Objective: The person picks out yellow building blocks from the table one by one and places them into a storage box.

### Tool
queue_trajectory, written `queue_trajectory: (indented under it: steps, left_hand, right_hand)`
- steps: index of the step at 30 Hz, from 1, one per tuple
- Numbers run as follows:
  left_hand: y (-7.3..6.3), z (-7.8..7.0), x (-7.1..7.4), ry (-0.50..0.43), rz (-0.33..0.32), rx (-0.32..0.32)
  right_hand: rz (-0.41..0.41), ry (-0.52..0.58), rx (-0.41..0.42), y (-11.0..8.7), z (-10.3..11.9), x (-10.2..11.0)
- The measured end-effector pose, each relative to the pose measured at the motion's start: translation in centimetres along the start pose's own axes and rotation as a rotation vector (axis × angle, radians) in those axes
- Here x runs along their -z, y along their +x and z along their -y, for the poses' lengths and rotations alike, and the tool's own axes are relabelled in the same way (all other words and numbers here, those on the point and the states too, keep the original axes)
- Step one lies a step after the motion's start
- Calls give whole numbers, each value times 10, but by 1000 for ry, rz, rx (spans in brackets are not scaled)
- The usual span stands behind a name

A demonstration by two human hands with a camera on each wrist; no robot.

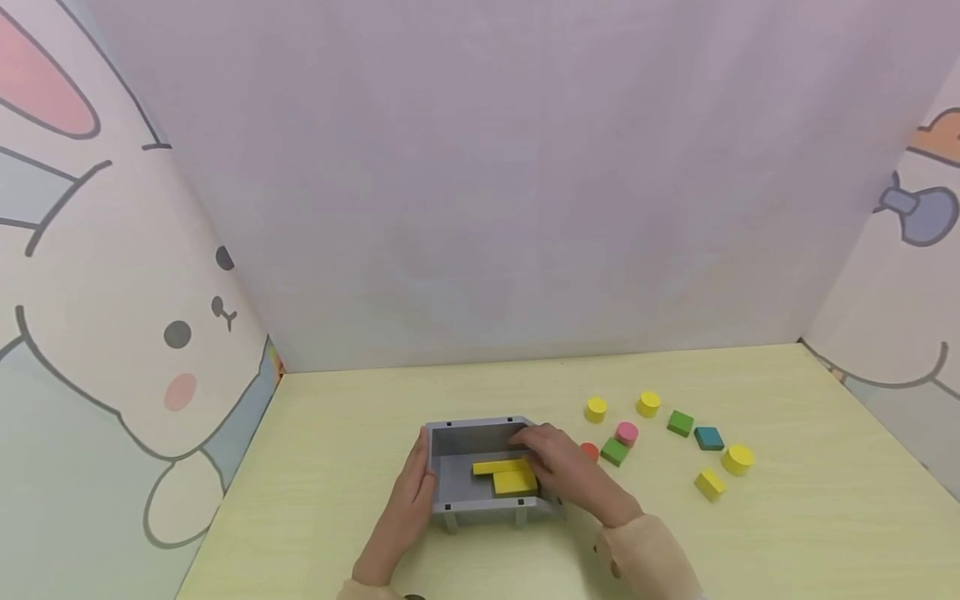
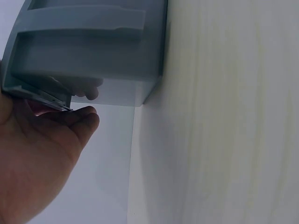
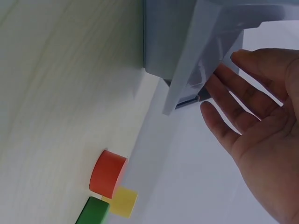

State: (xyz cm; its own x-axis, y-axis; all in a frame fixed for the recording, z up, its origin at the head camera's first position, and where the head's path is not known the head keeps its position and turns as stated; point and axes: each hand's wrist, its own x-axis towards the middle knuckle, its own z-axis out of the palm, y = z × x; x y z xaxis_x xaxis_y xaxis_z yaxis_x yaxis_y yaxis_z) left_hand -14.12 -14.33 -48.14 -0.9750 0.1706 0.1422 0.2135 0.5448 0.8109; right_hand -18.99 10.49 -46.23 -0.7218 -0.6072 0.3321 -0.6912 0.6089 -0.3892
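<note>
A grey plastic bin stands on the table with a long yellow block and a wider yellow block inside it. My left hand lies along the bin's left wall, fingers extended; from the left wrist, that hand shows right at the bin's rim. Over the right side of the bin, my right hand reaches in with its fingertips past the rim. In the right wrist view the right hand has spread, loosely bent fingers and nothing between them.
Right of the bin lie a red round block, a pink cylinder, green blocks, a teal block, a yellow rectangular block and several yellow cylinders. A pale curtain closes off the table's back.
</note>
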Motion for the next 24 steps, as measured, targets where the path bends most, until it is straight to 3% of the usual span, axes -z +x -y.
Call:
queue_trajectory:
  steps: [10,24]
  left_hand:
    - [-1,-1,0,0,3,13]
    - [0,0,-1,-4,8,10]
  right_hand:
    - [-121,-52,28,-12,-9,7]
    - [-179,-40,-29,-27,-25,14]
